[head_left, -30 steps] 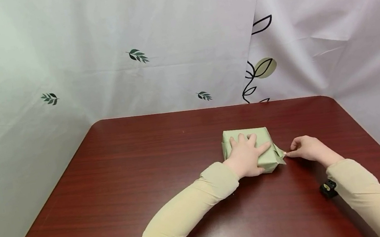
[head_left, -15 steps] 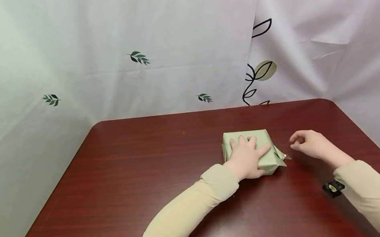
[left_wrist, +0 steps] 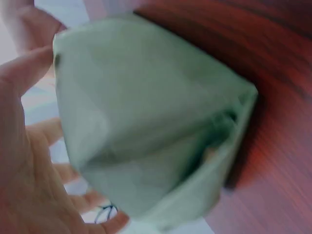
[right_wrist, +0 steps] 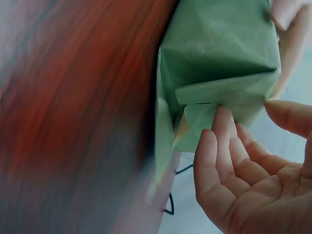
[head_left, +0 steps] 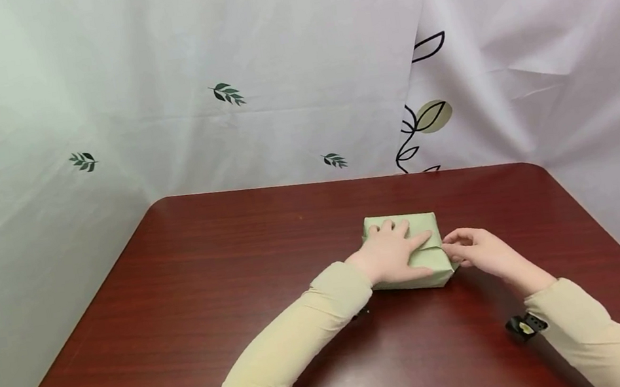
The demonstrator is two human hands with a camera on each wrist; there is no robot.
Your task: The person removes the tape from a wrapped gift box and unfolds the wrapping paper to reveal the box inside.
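Note:
A box-shaped package point(head_left: 433, 257) wrapped in pale green paper lies on the table, right of centre. My left hand point(head_left: 390, 258) rests on its top with fingers spread; in the left wrist view the thumb lies along an edge of the package point(left_wrist: 131, 87). At its right end, my right hand point(head_left: 476, 255) touches the folded paper. The right wrist view shows the right fingertips point(right_wrist: 223, 111) against a flap point(right_wrist: 229, 92), with the thumb at the far edge. A lower flap point(right_wrist: 163, 139) sticks out, with a clear tape-like strip point(right_wrist: 150, 193) at its tip.
The dark red wooden table point(head_left: 227, 284) has rounded far corners. White cloth point(head_left: 277, 125) with leaf prints hangs behind it and at both sides. A small black device point(head_left: 526, 326) is at the right sleeve.
My right hand first drew back from the flap tip, then came left to the package's end. My left hand slid slightly left on top. A paper edge now shows across the package top.

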